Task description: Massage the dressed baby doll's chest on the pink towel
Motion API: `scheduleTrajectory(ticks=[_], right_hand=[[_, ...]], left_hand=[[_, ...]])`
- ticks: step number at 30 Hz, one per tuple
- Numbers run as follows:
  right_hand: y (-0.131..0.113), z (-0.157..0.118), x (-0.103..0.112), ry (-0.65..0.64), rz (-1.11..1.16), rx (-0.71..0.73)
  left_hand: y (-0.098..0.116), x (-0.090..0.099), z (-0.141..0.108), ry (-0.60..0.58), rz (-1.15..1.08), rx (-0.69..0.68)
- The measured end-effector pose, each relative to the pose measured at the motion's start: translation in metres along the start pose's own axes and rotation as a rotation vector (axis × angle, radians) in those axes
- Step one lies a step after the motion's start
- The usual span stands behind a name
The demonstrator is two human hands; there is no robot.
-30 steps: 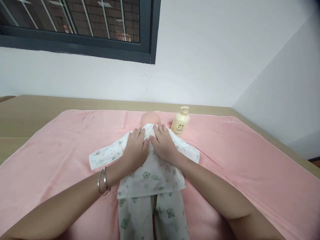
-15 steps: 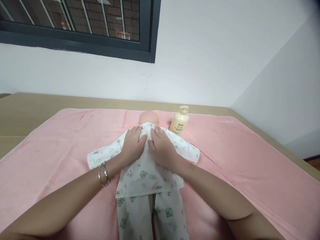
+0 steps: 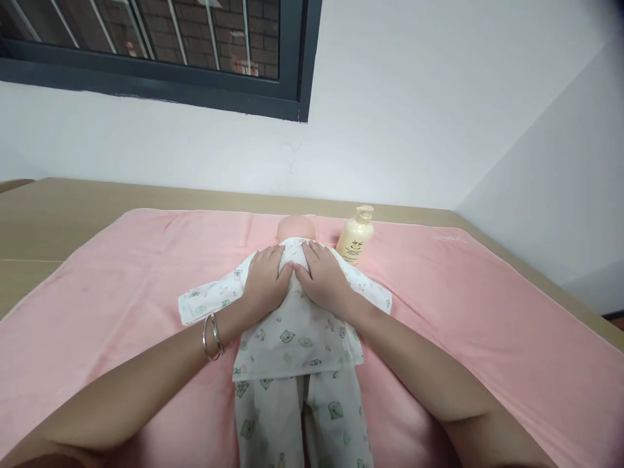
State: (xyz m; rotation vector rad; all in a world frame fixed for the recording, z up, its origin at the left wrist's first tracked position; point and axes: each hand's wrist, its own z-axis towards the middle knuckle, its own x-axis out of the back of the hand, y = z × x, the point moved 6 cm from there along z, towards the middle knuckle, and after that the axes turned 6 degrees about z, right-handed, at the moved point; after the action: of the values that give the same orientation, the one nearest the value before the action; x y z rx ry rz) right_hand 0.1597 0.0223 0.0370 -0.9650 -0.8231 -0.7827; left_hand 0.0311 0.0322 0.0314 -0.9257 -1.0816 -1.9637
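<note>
A doll lies on a pink cloth [image 3: 141, 273], its bald head [image 3: 296, 229] at the far end. It wears a white printed top [image 3: 297, 344] and matching trousers [image 3: 336, 416], with both sleeves spread sideways. My left hand [image 3: 267, 278] rests flat on the upper left of the top, fingers pointing away from me; two silver bangles [image 3: 213, 337] circle that wrist. On the upper right of the top lies my right hand [image 3: 324, 276], fingers extended. The two thumbs meet or nearly meet at the middle. Neither hand grips anything.
A cream pump bottle [image 3: 355, 238] stands on the cloth just right of the doll's head. The wooden surface [image 3: 97, 201] shows around the cloth, with a white wall [image 3: 390, 117] and dark-framed window [image 3: 292, 58] behind.
The view has shifted slightly, moving the scene a little to the right. My hands remain on the top, and the thumbs are now closer together.
</note>
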Motion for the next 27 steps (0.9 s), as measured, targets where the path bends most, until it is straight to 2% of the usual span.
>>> scheduleTrajectory(ticks=[5,10,12,16,19,24,25,27], right_hand=[[-0.015,-0.012,0.007,-0.091,-0.067,-0.027],[-0.038,-0.033,0.013,-0.19,-0.107,0.041],[-0.031,-0.025,0.015,-0.21,-0.061,0.01],[-0.004,0.0,0.011,-0.254,-0.009,-0.072],[-0.005,-0.002,0.008,-0.226,-0.086,-0.057],[-0.036,-0.028,0.009,-0.094,-0.138,0.058],[-0.037,-0.028,0.01,-0.092,-0.114,0.066],[-0.029,-0.019,0.01,-0.112,-0.052,0.028]], left_hand=[[0.006,0.003,0.001,-0.024,0.012,-0.071],[-0.002,0.003,0.009,-0.101,-0.093,0.042],[0.001,0.003,0.004,-0.1,-0.011,0.02],[0.018,0.002,-0.012,-0.108,0.158,-0.113],[0.019,0.005,-0.01,-0.139,0.137,-0.125],[-0.004,0.007,0.014,-0.213,-0.051,0.076],[-0.006,0.005,0.015,-0.203,-0.06,0.088],[-0.004,0.002,0.009,-0.126,-0.006,0.027]])
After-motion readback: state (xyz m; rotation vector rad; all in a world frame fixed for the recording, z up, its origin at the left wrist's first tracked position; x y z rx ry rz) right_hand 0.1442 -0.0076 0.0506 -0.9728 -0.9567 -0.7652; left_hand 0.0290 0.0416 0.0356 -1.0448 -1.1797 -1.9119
